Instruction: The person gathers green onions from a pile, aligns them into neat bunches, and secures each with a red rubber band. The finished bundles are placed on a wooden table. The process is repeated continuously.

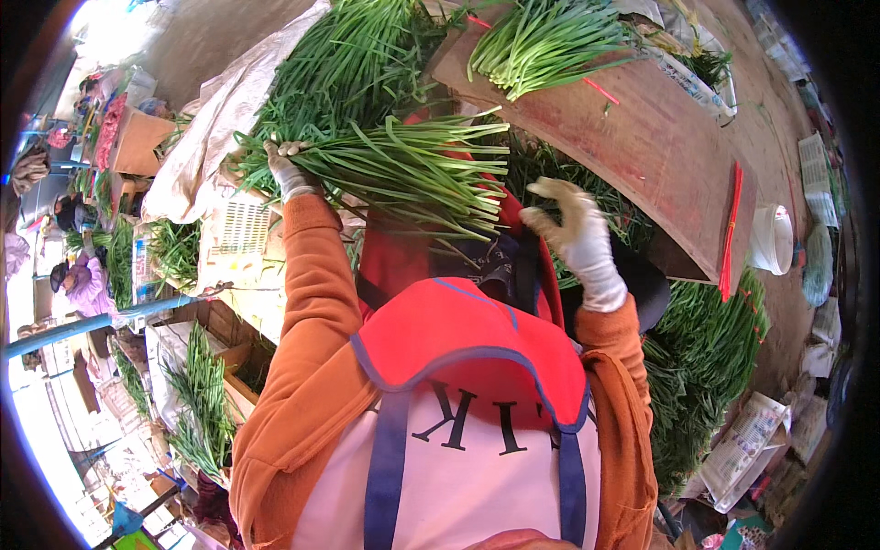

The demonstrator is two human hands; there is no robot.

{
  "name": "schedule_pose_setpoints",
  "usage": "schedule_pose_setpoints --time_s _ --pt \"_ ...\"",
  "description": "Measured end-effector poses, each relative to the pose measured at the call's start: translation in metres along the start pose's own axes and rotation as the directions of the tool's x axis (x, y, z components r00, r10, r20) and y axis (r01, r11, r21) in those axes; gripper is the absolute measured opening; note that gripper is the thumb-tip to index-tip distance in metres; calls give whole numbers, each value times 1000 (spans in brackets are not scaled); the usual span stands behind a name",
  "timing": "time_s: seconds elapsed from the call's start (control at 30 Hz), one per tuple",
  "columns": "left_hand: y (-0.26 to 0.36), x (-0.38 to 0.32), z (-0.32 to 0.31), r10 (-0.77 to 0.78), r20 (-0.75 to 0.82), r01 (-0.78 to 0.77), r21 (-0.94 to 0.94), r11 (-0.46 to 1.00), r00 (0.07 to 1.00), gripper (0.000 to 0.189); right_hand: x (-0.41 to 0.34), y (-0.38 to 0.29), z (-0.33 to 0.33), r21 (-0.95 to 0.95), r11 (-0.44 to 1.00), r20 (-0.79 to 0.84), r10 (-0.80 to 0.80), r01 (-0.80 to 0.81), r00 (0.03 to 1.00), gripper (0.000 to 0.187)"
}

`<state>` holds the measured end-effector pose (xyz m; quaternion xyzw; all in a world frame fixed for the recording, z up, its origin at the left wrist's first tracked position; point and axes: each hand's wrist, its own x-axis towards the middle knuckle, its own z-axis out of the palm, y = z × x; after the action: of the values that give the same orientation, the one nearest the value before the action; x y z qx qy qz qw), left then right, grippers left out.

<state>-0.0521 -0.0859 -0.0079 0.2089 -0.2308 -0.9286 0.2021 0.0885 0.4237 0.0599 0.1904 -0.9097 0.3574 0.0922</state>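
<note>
In a whitish work glove, my left hand [289,165] grips a bunch of garlic chives [412,172] by its leafy end. The pale cut stems fan out to the right, above my lap. My right hand [567,220], gloved too, is raised a little to the right of the stem ends; its fingers are apart and it holds nothing. Beyond the held bunch lies a large heap of loose chives [344,69] beside a whitish sheet [227,117]. A second bunch of chives [550,48] rests on the far end of a wooden board [639,144].
Red ties [731,234] lie at the board's near end, beside a white bucket [771,239]. Stacked chives [708,371] stand at my right. At left are a plastic crate [237,223], a blue pole [103,323] and a person in a purple top [89,285].
</note>
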Motion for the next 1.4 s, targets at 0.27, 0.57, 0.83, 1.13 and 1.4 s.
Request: schedule_pose_setpoints --time_s 0.27,0.57,0.83,1.13,1.4 --pt "10 1 39 254 -44 -240 206 949 966 32 4 -4 39 355 829 320 326 -432 890 25" --pt "-1 -11 64 257 74 -267 207 941 964 29 41 -30 16 61 998 -84 24 -19 996 27" --pt "-2 -26 81 227 97 -243 211 947 969 30 52 -20 85 141 920 160 342 -364 926 36" --pt "-13 -19 110 300 21 -290 334 897 954 28 8 -26 7 -543 818 -10 219 -189 976 43" --pt "-21 -25 182 291 -4 -258 446 857 957 24 73 -95 89 -399 800 17 -482 448 876 34"
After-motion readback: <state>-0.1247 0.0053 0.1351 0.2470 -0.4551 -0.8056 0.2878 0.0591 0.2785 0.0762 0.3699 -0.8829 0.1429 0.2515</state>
